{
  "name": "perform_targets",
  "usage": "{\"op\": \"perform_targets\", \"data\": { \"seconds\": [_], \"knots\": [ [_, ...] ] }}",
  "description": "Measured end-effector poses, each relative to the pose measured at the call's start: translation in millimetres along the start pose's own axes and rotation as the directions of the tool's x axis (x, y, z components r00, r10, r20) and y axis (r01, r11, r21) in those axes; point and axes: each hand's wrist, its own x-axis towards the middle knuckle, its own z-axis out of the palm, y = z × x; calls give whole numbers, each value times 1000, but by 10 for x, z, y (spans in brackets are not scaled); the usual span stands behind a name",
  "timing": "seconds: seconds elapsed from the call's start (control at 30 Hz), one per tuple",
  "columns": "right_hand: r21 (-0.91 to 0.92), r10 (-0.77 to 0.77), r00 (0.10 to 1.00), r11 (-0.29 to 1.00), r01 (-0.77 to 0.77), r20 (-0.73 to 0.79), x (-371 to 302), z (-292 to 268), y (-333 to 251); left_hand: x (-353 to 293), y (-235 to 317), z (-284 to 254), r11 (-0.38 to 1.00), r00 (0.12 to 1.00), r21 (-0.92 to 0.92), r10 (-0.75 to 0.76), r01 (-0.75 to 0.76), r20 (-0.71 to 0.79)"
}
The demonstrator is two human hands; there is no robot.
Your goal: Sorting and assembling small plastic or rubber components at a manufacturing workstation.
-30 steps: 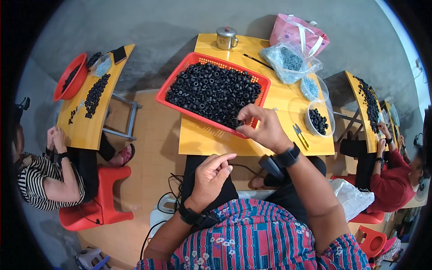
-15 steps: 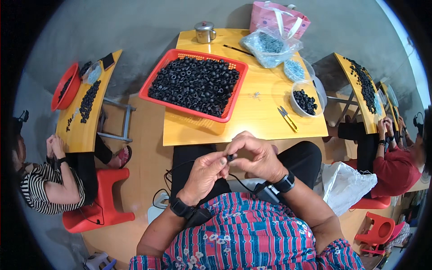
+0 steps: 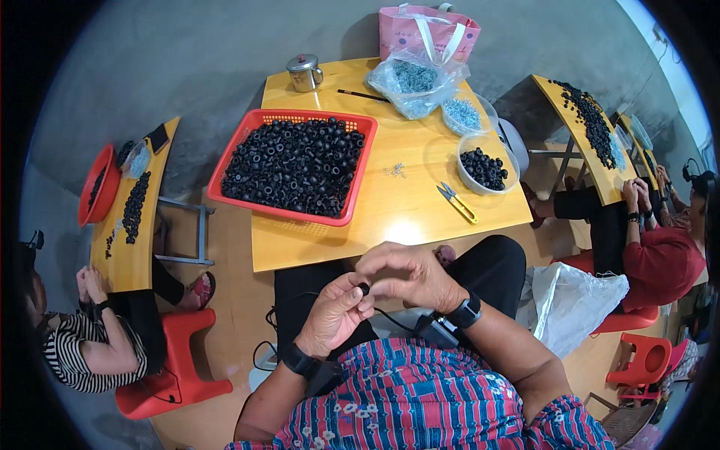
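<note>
Over my lap, in front of the table edge, both hands meet at a small round black part (image 3: 364, 288). My left hand (image 3: 334, 311) pinches it between thumb and fingers. Curled in from the right, my right hand (image 3: 420, 276) has its thumb next to the part; its other fingertips are partly hidden, so whatever they pinch does not show. Beyond the hands, a red plastic basket (image 3: 351, 213) holds a heap of similar black parts. To the right, a clear tub (image 3: 472, 182) contains more of them, and yellow-handled thread snips (image 3: 459, 204) lie close by.
On the yellow table (image 3: 300, 251) are tiny metal pieces (image 3: 396, 171), a tub of small metal pieces (image 3: 461, 114), a plastic bag (image 3: 412, 79), a pink bag (image 3: 427, 34), a dark stick (image 3: 363, 95) and a metal mug (image 3: 304, 73). People sit at side tables left and right.
The view has shifted, so the table and its contents appear further left and slightly lower. Both hands stay together at the black part, whose round end now shows more plainly.
</note>
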Motion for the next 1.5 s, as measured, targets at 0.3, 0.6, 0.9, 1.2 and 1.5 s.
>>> {"op": "perform_targets", "data": {
  "seconds": [0.3, 0.6, 0.9, 1.2, 1.5],
  "knots": [
    [-675, 69, 895, 633, -380, -440, 617, -600, 521, 5, 26, -106, 986, 998, 156, 59, -53, -35],
    [-820, 70, 868, 298, -489, -492, 1052, -538, 634, 0, 60, -250, 985, 996, 156, 80, -72, -45],
    [-784, 47, 868, 407, -469, -495, 959, -514, 667, 26, 37, -300, 986, 995, 138, 94, -91, -16],
    [-816, -44, 926, 488, -309, -376, 532, -429, 737, 45, -10, -281, 989, 992, 91, 124, -120, -34],
    [-893, -78, 974, 420, -162, -213, 411, -524, 795, 108, -13, -215, 971, 980, 210, 144, -113, -136]
  ]
}}
